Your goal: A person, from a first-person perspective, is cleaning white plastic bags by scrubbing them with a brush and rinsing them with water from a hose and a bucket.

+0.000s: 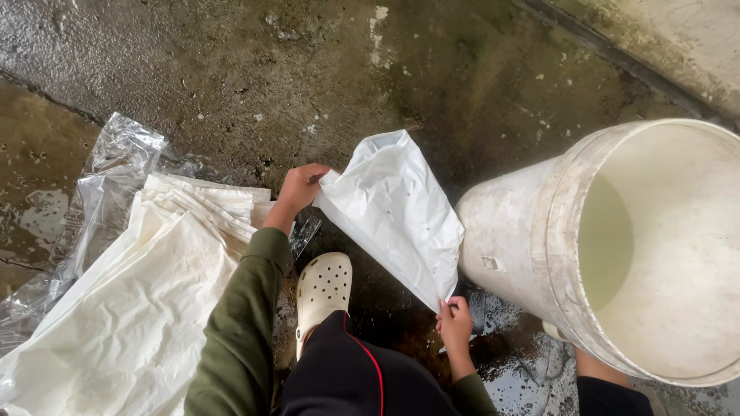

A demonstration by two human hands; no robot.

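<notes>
The left hand, just left of the frame's centre, is closed in a fist-like grip, its fingers curled over the upper left corner of a white plastic bag. The right hand, low and a little right of centre, is pressed together in a pinch, thumb against fingers, on the bag's lower right corner. The bag stretches on a slant between the two hands, wrinkled and spotted with drops, its top edge rising toward the middle of the frame.

To the right, a large white bucket fills the right side of the frame, tilted so that its open mouth faces the camera, with pale greenish liquid inside. Its dirty outer wall stands just beside the bag's right edge. Whether they touch cannot be told.

At lower left lies a stack of white bags, flat and creased, resting on a crumpled sheet of clear plastic that reaches toward the upper left. Between the stack and the held bag, below the left hand, a cream perforated clog stands on the wet concrete floor, which is dark and stained across the top of the frame.
</notes>
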